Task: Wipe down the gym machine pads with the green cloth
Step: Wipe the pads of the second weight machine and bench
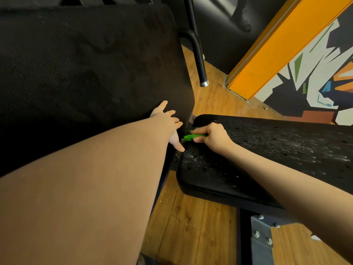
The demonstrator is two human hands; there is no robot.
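Fingers of the right hand (214, 137) are curled tight round the bunched green cloth (192, 137), pressing it onto the far corner of the black seat pad (267, 159), right at the gap where that pad meets the big black back pad (86, 73). Just beside the cloth, across that gap from the seat pad, the left hand (169, 124) lies flat with its fingers straight and spread against the lower edge of the back pad, holding nothing. Beyond the seat pad a black handle bar (198, 54) with a metal end hangs over the wooden floor (191, 217), and under the pad's near side sits a bolted grey bracket (262, 238).
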